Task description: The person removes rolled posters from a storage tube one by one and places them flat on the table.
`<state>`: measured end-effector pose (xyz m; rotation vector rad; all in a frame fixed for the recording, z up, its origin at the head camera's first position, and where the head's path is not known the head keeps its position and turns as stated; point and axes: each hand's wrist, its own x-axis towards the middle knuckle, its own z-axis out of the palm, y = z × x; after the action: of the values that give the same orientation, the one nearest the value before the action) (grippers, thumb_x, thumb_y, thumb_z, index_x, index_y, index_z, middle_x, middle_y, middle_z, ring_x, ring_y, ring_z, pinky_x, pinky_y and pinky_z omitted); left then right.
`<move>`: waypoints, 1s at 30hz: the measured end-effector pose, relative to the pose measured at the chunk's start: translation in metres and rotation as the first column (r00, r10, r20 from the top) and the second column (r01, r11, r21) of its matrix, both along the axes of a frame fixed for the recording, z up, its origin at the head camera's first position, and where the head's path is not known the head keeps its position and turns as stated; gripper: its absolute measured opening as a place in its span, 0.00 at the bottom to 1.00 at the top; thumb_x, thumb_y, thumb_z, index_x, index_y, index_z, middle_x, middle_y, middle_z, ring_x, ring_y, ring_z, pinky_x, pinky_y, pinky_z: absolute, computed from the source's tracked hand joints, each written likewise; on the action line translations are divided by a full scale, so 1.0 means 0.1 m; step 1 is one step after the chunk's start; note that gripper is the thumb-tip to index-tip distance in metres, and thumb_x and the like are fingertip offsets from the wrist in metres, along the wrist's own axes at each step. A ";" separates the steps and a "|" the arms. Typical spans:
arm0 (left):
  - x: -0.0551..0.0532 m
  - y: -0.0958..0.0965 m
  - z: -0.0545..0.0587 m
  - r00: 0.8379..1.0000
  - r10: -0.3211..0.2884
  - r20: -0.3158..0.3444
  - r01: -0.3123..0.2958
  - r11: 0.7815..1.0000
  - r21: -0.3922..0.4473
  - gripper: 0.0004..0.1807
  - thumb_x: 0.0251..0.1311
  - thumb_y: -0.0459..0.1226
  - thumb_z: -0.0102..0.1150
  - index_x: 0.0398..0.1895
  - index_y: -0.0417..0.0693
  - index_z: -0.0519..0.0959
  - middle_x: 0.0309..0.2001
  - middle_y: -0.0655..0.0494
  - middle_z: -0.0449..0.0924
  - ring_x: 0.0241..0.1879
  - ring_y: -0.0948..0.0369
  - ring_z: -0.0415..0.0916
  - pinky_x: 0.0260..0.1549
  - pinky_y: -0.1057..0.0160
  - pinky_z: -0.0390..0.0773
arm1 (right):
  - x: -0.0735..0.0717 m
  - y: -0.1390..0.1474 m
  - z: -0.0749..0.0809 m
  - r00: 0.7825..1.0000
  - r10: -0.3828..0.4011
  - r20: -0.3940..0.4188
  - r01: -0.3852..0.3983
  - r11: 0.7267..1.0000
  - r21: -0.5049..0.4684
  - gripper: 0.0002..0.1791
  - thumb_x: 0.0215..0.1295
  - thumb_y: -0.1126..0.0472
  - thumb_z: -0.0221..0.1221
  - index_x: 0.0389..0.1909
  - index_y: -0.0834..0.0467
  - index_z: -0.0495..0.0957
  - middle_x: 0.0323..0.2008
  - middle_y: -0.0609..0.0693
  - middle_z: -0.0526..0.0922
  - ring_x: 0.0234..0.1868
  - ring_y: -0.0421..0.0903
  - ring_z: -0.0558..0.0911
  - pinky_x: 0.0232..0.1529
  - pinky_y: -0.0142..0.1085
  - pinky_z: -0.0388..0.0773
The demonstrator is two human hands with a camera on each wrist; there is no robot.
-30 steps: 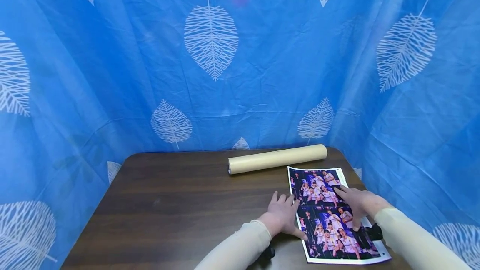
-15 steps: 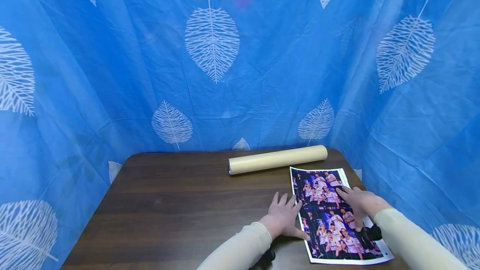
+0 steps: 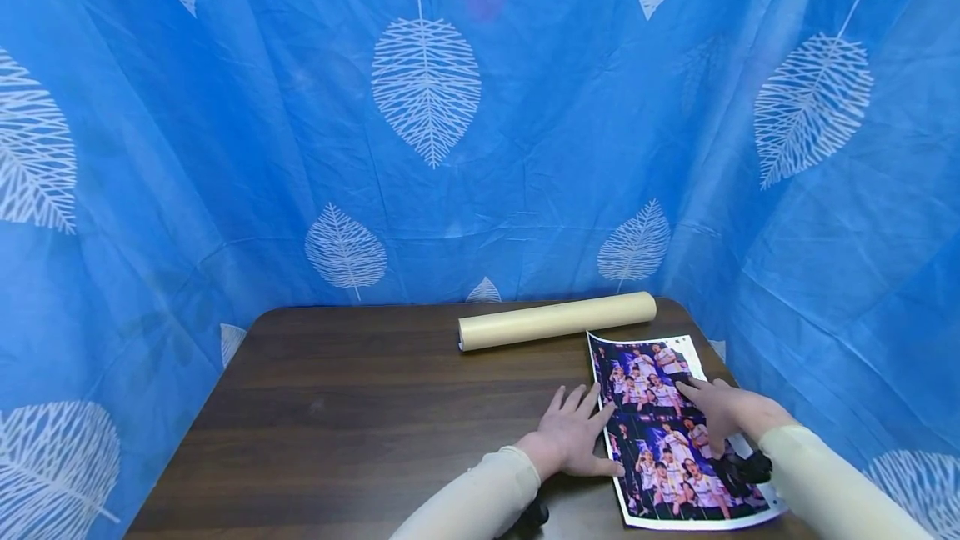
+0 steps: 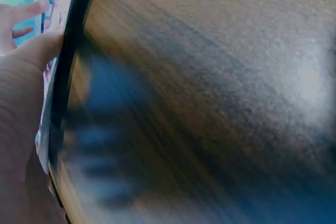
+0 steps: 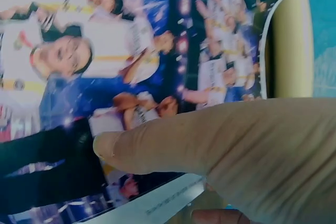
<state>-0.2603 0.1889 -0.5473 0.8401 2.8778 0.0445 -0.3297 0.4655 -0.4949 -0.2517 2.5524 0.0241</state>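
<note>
A white-bordered printed poster (image 3: 660, 440) with two stacked group photos lies on the dark wood table (image 3: 360, 423), at the right. My left hand (image 3: 573, 436) rests at the poster's left edge, fingers spread and thumb reaching onto the print. In the left wrist view that thumb (image 4: 39, 51) is at the poster's edge beside the wood surface. Over the right edge is my right hand (image 3: 723, 415), fingers extended onto the print. The right wrist view shows its thumb (image 5: 152, 145) lying straight across the photo. The poster's far left corner curls up slightly.
A long cream-coloured roll (image 3: 555, 321) lies at the table's back right, just behind the poster. A blue curtain (image 3: 525, 148) with white leaf patterns hangs around the back and sides. Black wrist straps show below both hands.
The poster has slid slightly to the right relative to the roll, and my left hand has moved right with it. My right hand has shifted a little the same way.
</note>
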 end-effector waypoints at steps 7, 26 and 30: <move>-0.04 0.00 0.02 0.999 -0.011 -0.044 0.016 0.994 0.104 0.51 0.61 0.77 0.37 0.83 0.68 0.48 0.83 0.57 0.41 0.80 0.56 0.43 0.76 0.49 0.48 | 0.05 -0.05 0.22 0.999 0.039 -0.030 -0.043 0.991 -0.130 0.53 0.41 0.63 0.80 0.72 0.65 0.67 0.63 0.74 0.70 0.62 0.73 0.69 0.57 0.72 0.67; -0.40 -1.12 0.16 0.965 0.143 -0.220 -0.074 0.952 0.296 0.40 0.69 0.56 0.59 0.79 0.50 0.62 0.79 0.44 0.55 0.77 0.45 0.52 0.74 0.41 0.52 | -0.13 -0.69 0.61 0.788 0.306 -0.534 -0.380 0.924 -0.031 0.35 0.64 0.51 0.70 0.69 0.59 0.74 0.65 0.64 0.76 0.64 0.69 0.73 0.59 0.68 0.69; -0.47 -1.52 0.22 0.940 0.277 -0.198 -0.177 0.894 0.412 0.37 0.67 0.49 0.63 0.76 0.45 0.65 0.77 0.40 0.59 0.75 0.41 0.55 0.73 0.39 0.53 | -0.23 -0.95 0.56 0.731 0.358 -0.581 -0.437 0.899 0.004 0.37 0.64 0.51 0.70 0.71 0.58 0.72 0.67 0.64 0.74 0.67 0.68 0.71 0.62 0.68 0.66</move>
<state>-0.3071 0.0365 -0.5250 0.5856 3.2546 0.5979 -0.3524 0.3710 -0.4394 -0.9849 3.0406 0.1080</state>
